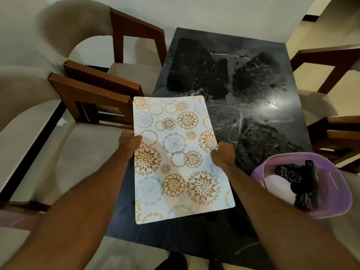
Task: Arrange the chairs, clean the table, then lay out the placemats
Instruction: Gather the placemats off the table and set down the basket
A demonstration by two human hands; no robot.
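Note:
A white placemat with gold and grey floral circles is held above the near left part of the black marble table. My left hand pinches its left long edge. My right hand grips its right long edge. Whether it is a single mat or a stack I cannot tell. The table top looks smeared and shiny under the light.
Two beige upholstered chairs with brown wooden arms, the near one and the far one, stand at the table's left side. Another chair stands at the right. A purple plastic basket with a cloth, a white bottle and a dark object sits at the near right corner.

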